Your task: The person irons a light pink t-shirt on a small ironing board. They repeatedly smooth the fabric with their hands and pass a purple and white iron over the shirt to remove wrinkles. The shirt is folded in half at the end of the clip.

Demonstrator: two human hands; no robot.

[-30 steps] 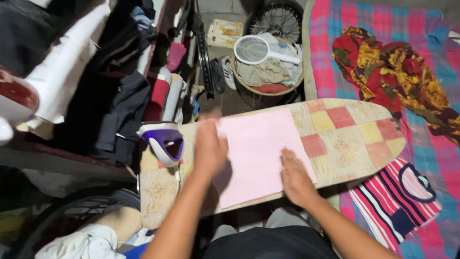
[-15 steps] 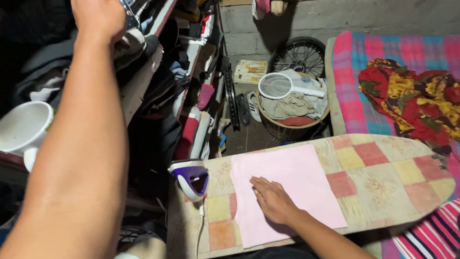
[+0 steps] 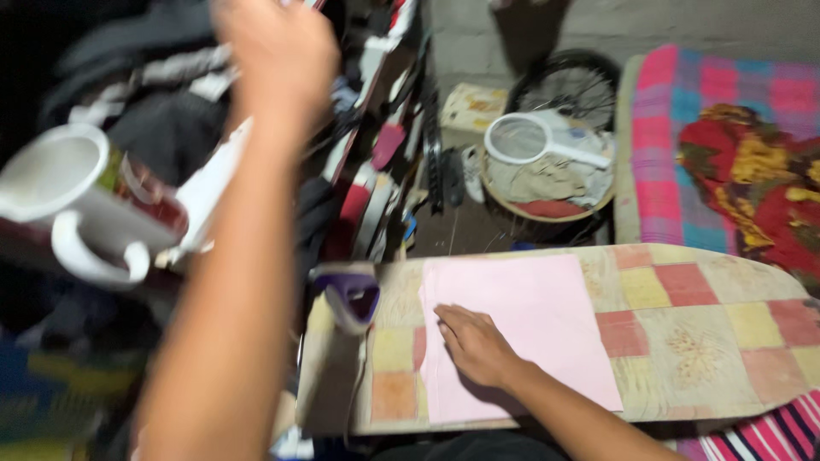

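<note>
Nearest the camera, the right hand (image 3: 478, 346) lies palm down and flat on a pink cloth (image 3: 521, 329), fingers spread toward the cloth's left edge, pressing it to the surface and gripping nothing. The pink cloth is spread smooth over the left half of an ironing board (image 3: 709, 333) covered in faded squares of red, yellow and orange. Judging from how it lies, the cloth looks already flattened, with no clear creases showing, and it has not been folded or lifted off the board.

Just to the left of the cloth, at the blunt end of the board, a purple and white iron (image 3: 348, 294) stands on its heel, untouched and apart from both hands, its cord hanging down by the board's edge.

The left hand (image 3: 278, 51) is raised high and blurred, reaching toward a crowded shelf of dark clothes (image 3: 162, 128) at the upper left. I cannot tell whether it is released, clenched or grasping something. Beside that arm, a white mug (image 3: 77, 201) sits near the shelf's edge.

Farther off, a round basket (image 3: 547, 183) holds rags, with a white racket-shaped swatter (image 3: 530, 141) lying across it. To the right, a bright patterned garment (image 3: 752, 179) lies heaped on a pink checked bed (image 3: 675, 111).
</note>
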